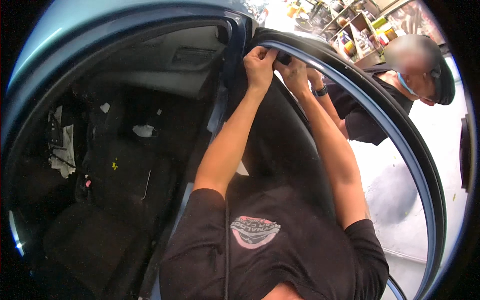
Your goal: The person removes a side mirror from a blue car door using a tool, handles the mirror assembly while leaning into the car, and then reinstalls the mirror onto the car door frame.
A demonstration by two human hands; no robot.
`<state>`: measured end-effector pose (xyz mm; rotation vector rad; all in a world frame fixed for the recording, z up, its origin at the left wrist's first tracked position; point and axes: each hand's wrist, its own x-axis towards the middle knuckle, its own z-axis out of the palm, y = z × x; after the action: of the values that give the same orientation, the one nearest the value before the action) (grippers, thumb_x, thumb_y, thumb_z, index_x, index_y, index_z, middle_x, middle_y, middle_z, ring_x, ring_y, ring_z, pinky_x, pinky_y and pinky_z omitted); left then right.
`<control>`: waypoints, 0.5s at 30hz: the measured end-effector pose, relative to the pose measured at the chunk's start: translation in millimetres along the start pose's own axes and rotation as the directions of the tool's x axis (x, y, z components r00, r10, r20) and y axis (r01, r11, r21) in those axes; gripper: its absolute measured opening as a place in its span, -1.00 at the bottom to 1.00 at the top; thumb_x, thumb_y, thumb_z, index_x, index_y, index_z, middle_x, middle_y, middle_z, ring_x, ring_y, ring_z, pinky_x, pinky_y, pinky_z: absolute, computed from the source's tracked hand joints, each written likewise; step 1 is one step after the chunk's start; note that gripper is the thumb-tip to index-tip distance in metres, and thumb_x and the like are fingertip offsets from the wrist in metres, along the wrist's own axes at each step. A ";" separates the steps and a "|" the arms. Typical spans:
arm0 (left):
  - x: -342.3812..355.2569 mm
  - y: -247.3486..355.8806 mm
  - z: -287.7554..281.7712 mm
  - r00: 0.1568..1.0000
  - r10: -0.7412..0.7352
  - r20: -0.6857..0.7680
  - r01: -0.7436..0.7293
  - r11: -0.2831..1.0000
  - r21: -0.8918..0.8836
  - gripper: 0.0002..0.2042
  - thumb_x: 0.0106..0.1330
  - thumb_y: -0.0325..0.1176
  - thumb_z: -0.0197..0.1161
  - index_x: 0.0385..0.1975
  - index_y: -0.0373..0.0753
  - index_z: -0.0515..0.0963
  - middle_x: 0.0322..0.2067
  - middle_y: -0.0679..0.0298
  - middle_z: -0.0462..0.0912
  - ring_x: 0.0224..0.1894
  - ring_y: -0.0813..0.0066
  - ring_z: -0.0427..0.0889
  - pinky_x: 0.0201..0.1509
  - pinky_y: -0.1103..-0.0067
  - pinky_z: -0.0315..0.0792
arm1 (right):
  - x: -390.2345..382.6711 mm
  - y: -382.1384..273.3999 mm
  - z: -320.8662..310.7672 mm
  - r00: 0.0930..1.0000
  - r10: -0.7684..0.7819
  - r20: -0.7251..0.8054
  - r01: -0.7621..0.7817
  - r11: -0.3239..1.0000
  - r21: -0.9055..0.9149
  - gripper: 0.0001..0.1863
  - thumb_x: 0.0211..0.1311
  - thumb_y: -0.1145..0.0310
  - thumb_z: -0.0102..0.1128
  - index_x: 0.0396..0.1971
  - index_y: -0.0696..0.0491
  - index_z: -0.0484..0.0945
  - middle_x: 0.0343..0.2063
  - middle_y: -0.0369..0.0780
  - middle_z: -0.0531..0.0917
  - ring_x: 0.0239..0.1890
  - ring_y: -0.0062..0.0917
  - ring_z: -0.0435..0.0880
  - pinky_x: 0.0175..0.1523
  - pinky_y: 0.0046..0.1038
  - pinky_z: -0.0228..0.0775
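Note:
Both my arms reach forward to the upper corner of an open car door, whose light-blue window frame (367,87) curves away to the right. My left hand (260,67) is closed in a pinch at the corner of the frame; what its fingertips hold is hidden. Close beside it, my right hand (294,75) has its fingers bent around a small black piece (283,58) just under the frame. A black rubber seal (395,95) runs along the outer side of the frame. Below my hands lies the dark inner door panel (265,130).
To the left, the dark car interior (125,200) shows past the blue body edge (220,107), with papers and small scraps inside. Beyond the door frame stands a co-worker (372,115) in a dark shirt and cap. Cluttered shelves (360,32) stand behind.

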<state>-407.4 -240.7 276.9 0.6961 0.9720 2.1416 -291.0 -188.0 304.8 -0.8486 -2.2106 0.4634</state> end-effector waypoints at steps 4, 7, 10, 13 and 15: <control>-14.8 4.8 8.0 0.997 -0.066 -0.049 0.062 0.994 -0.089 -0.87 0.32 -0.43 0.42 -0.35 -0.36 0.67 -0.47 0.42 0.66 -0.50 0.79 0.44 -0.45 0.72 0.24 | -1.8 5.5 -2.0 0.994 -0.090 -0.056 0.085 0.993 -0.081 -0.57 0.18 0.30 0.43 0.01 0.20 0.61 -0.19 0.02 0.72 -0.10 -0.16 0.68 0.06 -0.21 0.49; -19.0 3.0 6.5 0.995 -0.074 -0.065 0.068 0.994 -0.088 -0.88 0.32 -0.43 0.42 -0.34 -0.37 0.68 -0.47 0.42 0.67 -0.48 0.75 0.47 -0.41 0.71 0.28 | -2.0 6.1 -3.2 0.984 -0.172 -0.046 0.164 0.978 -0.130 -0.59 0.17 0.34 0.44 -0.02 0.20 0.62 -0.22 -0.04 0.71 -0.15 -0.29 0.67 0.01 -0.26 0.49; -11.4 4.1 6.5 0.998 -0.060 -0.025 0.059 0.996 -0.060 -0.86 0.32 -0.42 0.42 -0.32 -0.39 0.69 -0.45 0.39 0.69 -0.44 0.71 0.50 -0.35 0.68 0.34 | -1.5 -8.1 -3.3 0.999 0.034 -0.006 -0.034 0.999 0.038 -0.52 0.21 0.26 0.40 0.08 0.18 0.59 -0.07 0.08 0.72 0.00 -0.10 0.69 0.13 -0.18 0.47; -10.6 5.6 8.3 0.999 -0.028 -0.042 0.027 1.000 -0.002 -0.84 0.34 -0.40 0.41 -0.32 -0.40 0.69 -0.42 0.37 0.71 -0.41 0.67 0.53 -0.30 0.65 0.39 | -3.1 -8.4 -4.9 0.998 0.060 0.003 -0.060 0.998 0.002 -0.51 0.25 0.24 0.39 0.10 0.17 0.57 -0.07 0.09 0.71 -0.01 -0.06 0.69 0.12 -0.17 0.48; -17.4 -0.3 2.0 1.000 0.026 -0.011 -0.025 0.998 0.059 -0.84 0.35 -0.39 0.40 -0.32 -0.40 0.70 -0.40 0.35 0.72 -0.38 0.66 0.56 -0.26 0.63 0.42 | -4.1 -5.8 -5.6 0.999 0.038 -0.009 -0.038 0.999 -0.013 -0.50 0.26 0.21 0.39 0.11 0.17 0.57 -0.07 0.10 0.71 -0.01 -0.05 0.69 0.12 -0.17 0.48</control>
<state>-394.9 -252.8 274.6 0.7287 1.0408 2.1491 -287.3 -194.6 309.7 -0.8994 -2.1950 0.4630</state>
